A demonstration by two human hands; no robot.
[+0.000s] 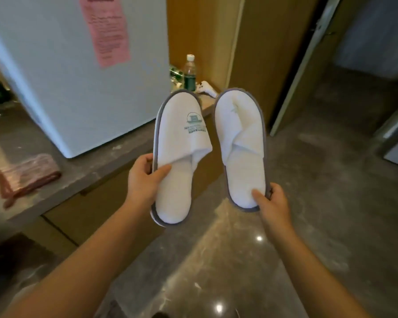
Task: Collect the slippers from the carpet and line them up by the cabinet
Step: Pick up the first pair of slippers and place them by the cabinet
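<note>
White slippers, one gripped in the left hand, one in the right hand, so probably best setting them down toes-even by the cabinet.

Both forearms are bare up to the frame edge, and the left hand and right hand wear no gloves.
</note>
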